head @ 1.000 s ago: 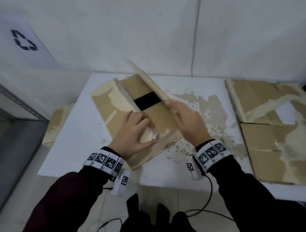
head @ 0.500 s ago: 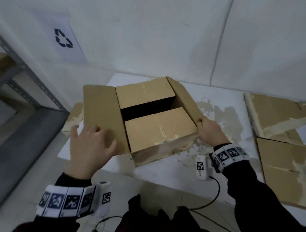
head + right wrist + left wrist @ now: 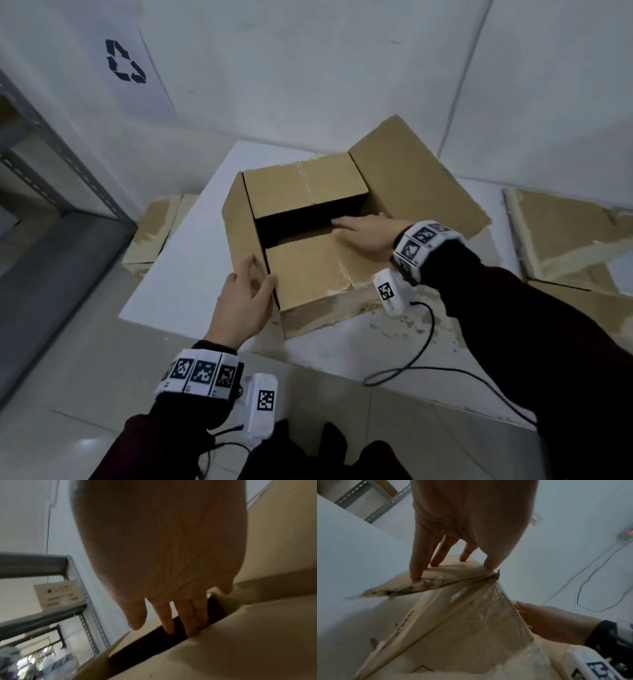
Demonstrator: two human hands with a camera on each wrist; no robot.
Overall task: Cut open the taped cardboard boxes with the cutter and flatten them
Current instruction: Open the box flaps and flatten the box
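Observation:
A brown cardboard box [image 3: 308,277] stands on the white table [image 3: 191,267] with its top cut open. The right outer flap [image 3: 421,185] lies spread out and the left outer flap [image 3: 236,219] slopes down. Two inner flaps leave a dark gap [image 3: 301,222] between them. My left hand [image 3: 245,294] is at the near left corner, straight fingers [image 3: 418,566] touching the left flap, thumb at the fold. Clear tape [image 3: 496,615] clings to the box wall below. My right hand [image 3: 366,231] lies flat on the near inner flap, fingertips [image 3: 192,628] over its edge at the gap. No cutter is in view.
Flattened, torn cardboard sheets [image 3: 565,233] lie on the table to the right, and another piece [image 3: 154,226] lies below the table's left edge. A grey metal rack [image 3: 51,164] stands at the left. A black cable [image 3: 424,342] runs across the table's near right part.
The right hand left the right flap's corner and came onto the near inner flap. The left hand slid from the spread left flap to the box's near left corner; that flap now slopes down.

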